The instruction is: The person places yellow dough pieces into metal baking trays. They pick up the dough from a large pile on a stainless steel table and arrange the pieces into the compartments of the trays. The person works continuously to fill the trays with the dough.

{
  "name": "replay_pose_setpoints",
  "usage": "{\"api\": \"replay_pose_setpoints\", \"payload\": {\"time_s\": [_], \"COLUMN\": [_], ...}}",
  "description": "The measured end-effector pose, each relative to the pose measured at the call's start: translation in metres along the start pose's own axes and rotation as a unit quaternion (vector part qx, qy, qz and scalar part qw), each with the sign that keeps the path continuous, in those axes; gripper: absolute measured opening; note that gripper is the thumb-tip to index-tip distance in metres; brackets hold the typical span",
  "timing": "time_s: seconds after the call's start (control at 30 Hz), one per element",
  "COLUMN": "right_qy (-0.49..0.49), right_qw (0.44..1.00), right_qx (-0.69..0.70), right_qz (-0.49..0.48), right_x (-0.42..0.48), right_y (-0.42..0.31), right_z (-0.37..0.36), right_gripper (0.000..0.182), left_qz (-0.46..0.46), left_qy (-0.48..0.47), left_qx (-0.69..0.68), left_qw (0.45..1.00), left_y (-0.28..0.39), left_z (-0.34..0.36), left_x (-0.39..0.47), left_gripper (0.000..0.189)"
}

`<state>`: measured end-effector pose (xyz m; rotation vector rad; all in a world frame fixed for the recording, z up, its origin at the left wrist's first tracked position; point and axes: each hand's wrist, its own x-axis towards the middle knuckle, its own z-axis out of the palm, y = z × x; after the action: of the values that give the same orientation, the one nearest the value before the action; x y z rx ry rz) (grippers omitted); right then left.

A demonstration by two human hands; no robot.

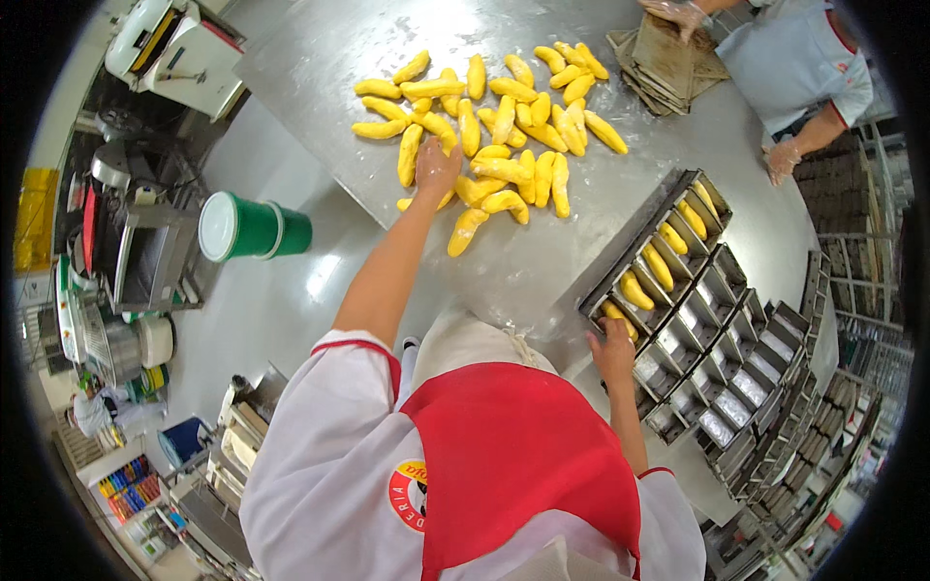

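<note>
Many yellow dough rolls (503,120), dusted with flour, lie in a loose group on a steel table (305,80). My left hand (438,168) is at the near left of this group, its fingers closed around the lower end of one dough roll (437,128). On the right, my right hand (616,350) is at the near end of a row of metal loaf tins (657,319). Its fingers touch a dough roll (616,317) in the nearest compartment; whether they grip it is unclear. Several other rolls (657,267) lie one per compartment along that row.
More joined loaf tins (734,363) stand to the right. A co-worker (788,65) stands at the far right, one gloved hand on a stack of flat brown sheets (662,62). Green buckets with a white lid (251,226) stand left of the table. Machines (174,58) line the left side.
</note>
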<state>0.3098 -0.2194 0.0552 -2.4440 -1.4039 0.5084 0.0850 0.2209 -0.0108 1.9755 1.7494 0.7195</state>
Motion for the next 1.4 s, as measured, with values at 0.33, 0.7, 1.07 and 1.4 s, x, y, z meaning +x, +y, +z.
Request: {"api": "replay_pose_setpoints", "payload": {"time_s": [0.33, 0.7, 1.07, 1.4], "right_qy": [0.09, 0.21, 0.256, 0.225], "right_qw": [0.996, 0.974, 0.94, 0.946], "right_qx": [-0.016, 0.069, -0.06, 0.191], "right_qz": [0.019, 0.055, 0.218, 0.135], "right_x": [0.082, 0.125, -0.042, 0.04], "right_y": [0.011, -0.017, 0.06, -0.029], "right_z": [-0.018, -0.021, 0.028, 0.008], "right_gripper": [0.025, 0.035, 0.061, 0.043], "left_qz": [-0.316, -0.206, 0.083, 0.011], "left_qy": [-0.269, -0.292, -0.226, -0.105], "left_qx": [-0.643, -0.652, -0.372, -0.3], "left_qw": [0.644, 0.669, 0.896, 0.948], "left_y": [-0.057, -0.06, 0.002, -0.068], "left_z": [-0.059, -0.117, -0.04, -0.074], "left_x": [0.055, 0.032, -0.02, 0.076], "left_gripper": [0.041, 0.049, 0.041, 0.037]}}
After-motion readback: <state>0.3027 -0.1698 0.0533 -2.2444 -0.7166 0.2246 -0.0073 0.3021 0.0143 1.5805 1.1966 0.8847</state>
